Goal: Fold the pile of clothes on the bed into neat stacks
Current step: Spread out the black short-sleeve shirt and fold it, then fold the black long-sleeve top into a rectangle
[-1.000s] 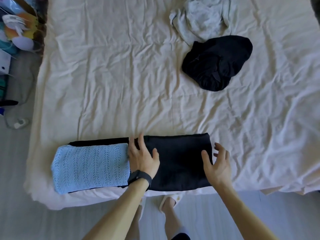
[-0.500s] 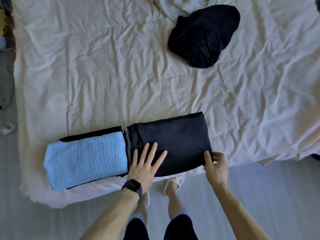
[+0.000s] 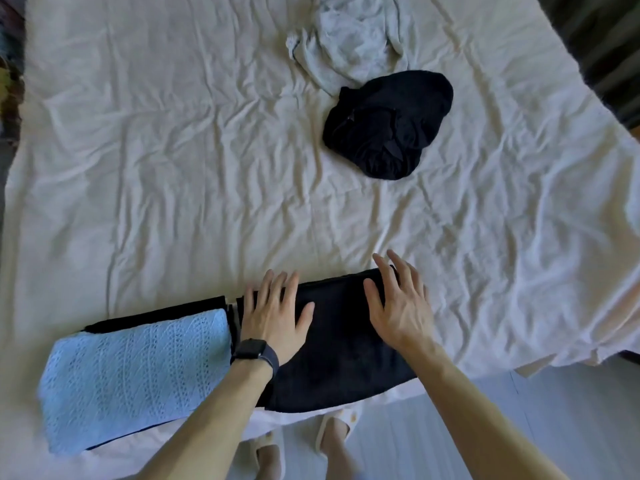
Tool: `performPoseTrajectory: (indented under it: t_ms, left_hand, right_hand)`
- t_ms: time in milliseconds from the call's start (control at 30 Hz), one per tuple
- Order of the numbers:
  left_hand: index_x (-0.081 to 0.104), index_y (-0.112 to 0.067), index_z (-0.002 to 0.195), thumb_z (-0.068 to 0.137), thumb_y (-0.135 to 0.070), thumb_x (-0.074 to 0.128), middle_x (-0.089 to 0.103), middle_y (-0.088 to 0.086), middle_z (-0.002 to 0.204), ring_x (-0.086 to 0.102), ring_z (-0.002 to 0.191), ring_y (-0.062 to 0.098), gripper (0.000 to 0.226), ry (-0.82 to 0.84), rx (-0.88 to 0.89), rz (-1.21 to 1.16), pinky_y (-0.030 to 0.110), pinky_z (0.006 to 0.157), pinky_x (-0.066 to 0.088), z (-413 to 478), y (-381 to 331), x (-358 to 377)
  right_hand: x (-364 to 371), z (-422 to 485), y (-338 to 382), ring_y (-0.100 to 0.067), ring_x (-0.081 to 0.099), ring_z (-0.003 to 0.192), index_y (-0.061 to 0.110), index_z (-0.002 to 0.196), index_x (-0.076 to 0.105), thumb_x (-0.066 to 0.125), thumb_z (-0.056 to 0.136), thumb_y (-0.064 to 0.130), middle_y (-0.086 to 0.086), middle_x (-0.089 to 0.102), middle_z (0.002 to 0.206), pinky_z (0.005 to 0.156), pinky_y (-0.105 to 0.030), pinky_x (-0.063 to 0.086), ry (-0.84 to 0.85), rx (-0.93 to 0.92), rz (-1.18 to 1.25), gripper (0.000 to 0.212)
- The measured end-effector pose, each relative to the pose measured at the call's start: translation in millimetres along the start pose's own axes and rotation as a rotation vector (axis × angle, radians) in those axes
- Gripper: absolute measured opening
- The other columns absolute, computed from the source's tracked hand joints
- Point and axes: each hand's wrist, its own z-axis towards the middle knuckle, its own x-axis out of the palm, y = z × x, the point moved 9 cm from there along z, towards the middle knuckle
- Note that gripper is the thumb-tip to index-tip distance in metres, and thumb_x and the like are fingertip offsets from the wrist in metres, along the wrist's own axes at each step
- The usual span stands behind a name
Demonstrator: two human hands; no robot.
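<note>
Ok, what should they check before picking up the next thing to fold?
1. Is the black folded piece lying flat: ok.
2. Hands free: the left hand rests flat on it and the right hand is open at its right end, neither holding anything: ok.
3. Folded piece fully on the bed: its near edge sits right at the bed's edge: cannot tell.
4. It sits close beside the blue knit: ok.
5. All clothes folded: the crumpled black clothing and the pale clothing lie unfolded: not ok.
6. Room on the sheet to fold them: ok.
</note>
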Motion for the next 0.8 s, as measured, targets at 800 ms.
performPoseTrajectory:
  t_ms: [800]
  left_hand:
    - [0.021,-0.033,0.156,0.102,-0.055,0.025,0.014,-0.001,0.165,0.014,0.151,0.022,0.058,0.15,-0.03,-0.044,0.046,0.121,0.017,162,21,-9]
  right_hand:
    - [-26,170,-10,-0.023,0.042,0.131,0.025,0.142,0.049,0.051,0.098,0.053,0.002,0.049,0.148,0.092,-0.032,0.042,0.077,-0.055,0.044,0.052]
